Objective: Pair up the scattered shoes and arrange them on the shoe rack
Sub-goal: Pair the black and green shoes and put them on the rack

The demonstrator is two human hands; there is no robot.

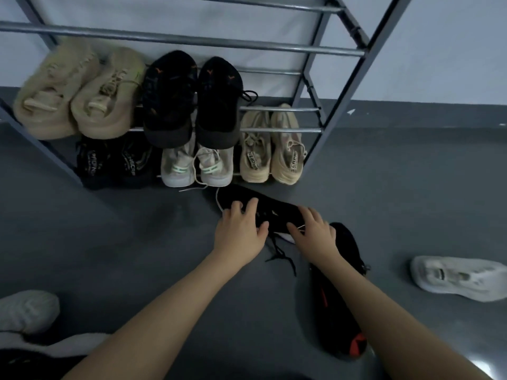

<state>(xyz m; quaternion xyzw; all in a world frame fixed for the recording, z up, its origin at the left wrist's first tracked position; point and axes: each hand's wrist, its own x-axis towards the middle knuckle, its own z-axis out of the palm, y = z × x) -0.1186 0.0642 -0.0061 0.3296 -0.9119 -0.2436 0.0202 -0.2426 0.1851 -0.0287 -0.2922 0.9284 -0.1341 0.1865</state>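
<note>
A black sneaker (277, 212) lies on the grey floor just in front of the shoe rack (315, 130). My left hand (240, 229) rests on its left part with fingers spread over the top. My right hand (312, 231) grips its right end. A second black sneaker with red marks (340, 305) lies on the floor under my right forearm. The rack holds a tan pair (79, 91) and a black pair (192, 100) on the middle shelf. On the bottom shelf sit a black pair (115, 160), a pale pair (196, 165) and a beige pair (271, 144).
A white sneaker (461, 278) lies alone on the floor at the right. A grey-white shoe (27, 311) sits at the lower left edge. The right part of the rack's middle shelf (279, 108) shows bare rails. A white wall stands behind the rack.
</note>
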